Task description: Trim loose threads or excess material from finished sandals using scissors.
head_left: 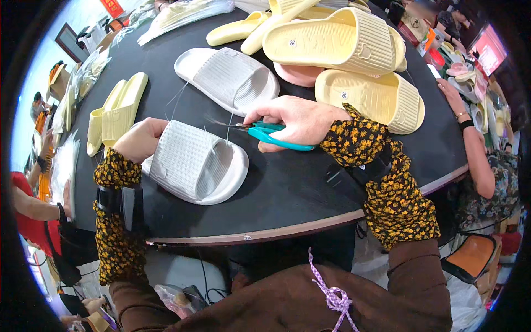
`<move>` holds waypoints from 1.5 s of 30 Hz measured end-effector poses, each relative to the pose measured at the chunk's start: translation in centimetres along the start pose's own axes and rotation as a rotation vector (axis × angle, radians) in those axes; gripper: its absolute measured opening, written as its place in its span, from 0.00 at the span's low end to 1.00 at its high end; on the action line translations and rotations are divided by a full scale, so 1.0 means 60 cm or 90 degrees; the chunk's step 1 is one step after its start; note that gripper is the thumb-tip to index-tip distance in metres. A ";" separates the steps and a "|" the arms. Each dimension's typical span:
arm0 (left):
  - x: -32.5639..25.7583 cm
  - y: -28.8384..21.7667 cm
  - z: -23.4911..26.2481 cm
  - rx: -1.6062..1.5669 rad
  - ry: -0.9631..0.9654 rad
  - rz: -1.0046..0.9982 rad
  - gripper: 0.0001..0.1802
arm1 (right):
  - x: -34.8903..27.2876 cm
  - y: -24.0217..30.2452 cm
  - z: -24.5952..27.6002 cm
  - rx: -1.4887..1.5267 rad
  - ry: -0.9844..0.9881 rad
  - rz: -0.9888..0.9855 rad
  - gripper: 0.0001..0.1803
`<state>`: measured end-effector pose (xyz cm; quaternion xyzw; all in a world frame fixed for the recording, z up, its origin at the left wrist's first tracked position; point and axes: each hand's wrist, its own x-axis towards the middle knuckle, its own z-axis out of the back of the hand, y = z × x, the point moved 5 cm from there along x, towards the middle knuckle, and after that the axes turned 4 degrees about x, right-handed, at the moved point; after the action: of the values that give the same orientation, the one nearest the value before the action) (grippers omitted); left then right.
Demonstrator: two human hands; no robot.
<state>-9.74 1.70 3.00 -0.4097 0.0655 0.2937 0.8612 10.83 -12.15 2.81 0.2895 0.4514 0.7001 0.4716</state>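
Note:
A light grey slide slipper (182,157) lies tilted on the dark table close to me, its open heel end toward the right. My left hand (141,141) is closed on its toe end, beside the strap. Thin clear threads stick up from the strap edges. My right hand (298,122) is wrapped round teal-handled snips (282,141), whose blurred metal tips point left, just above the slipper. A second grey slipper (235,77) rests behind, and a thin thread runs down from it toward the first one.
Yellow slippers (337,41) are piled at the back right, with a pink one (298,74) beneath. Another yellow pair (116,110) stands at the left. Plastic bags (182,19) lie along the far edge. Another person's arm (470,138) reaches in at the right, and others sit at the left.

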 end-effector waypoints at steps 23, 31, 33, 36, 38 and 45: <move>-0.005 0.066 -0.032 -0.303 -0.243 -0.028 0.12 | 0.007 0.036 -0.035 0.156 -0.312 -0.054 0.26; 0.000 0.065 -0.025 -0.227 -0.259 -0.070 0.13 | 0.064 0.074 -0.079 0.068 -0.323 0.061 0.28; -0.005 0.062 -0.025 -0.231 -0.274 -0.054 0.13 | 0.072 0.071 -0.090 0.063 -0.301 0.069 0.29; 0.014 0.078 -0.030 -0.247 -0.313 -0.067 0.12 | 0.072 0.074 -0.102 -0.021 -0.279 0.098 0.29; 0.014 0.074 -0.030 -0.246 -0.329 -0.036 0.13 | 0.063 0.063 -0.092 0.052 -0.328 0.111 0.29; -0.009 0.062 -0.025 -0.216 -0.330 -0.045 0.11 | 0.058 0.061 -0.105 0.045 -0.293 0.098 0.30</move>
<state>-12.06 2.15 -0.28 -0.4612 -0.2204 0.3651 0.7781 2.78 -11.77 3.37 0.4912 0.3331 0.6334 0.4966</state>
